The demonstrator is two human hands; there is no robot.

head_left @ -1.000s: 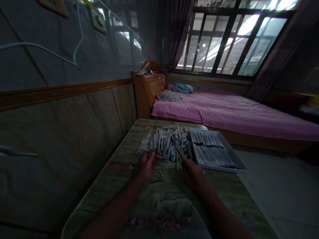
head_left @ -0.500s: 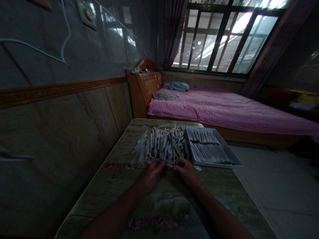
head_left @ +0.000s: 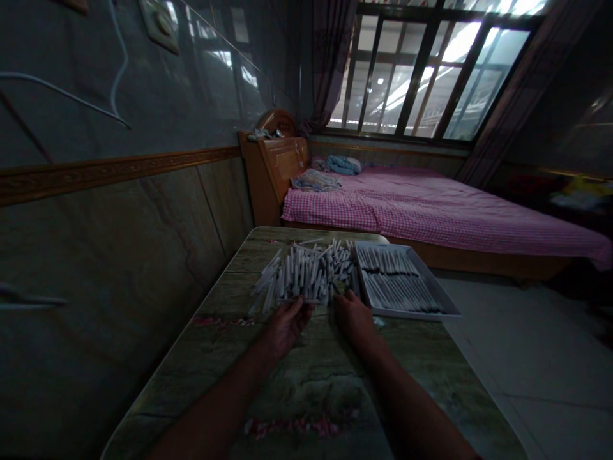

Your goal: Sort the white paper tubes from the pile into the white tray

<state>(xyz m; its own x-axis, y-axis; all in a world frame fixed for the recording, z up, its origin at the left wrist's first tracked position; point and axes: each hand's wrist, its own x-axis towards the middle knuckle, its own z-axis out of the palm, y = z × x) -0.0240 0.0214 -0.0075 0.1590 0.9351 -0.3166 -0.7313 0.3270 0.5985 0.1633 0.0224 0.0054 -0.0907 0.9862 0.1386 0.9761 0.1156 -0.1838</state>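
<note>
And here are the left hand [head_left: 287,329] and right hand [head_left: 353,319], slightly apart and curled at the near edge of a heap of white tubes [head_left: 301,276] on the tabletop [head_left: 306,390], no telling whether either grips one, just beside a white tray [head_left: 412,312] of lined-up tubes!

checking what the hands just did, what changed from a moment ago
The left hand and right hand have drawn apart. Earlier they met over a white tube, and one now lies along the near edge of the pile of white tubes, though it's unclear whether it's the same tube or the left hand holds it. The white tray of tubes looks unchanged.
</note>
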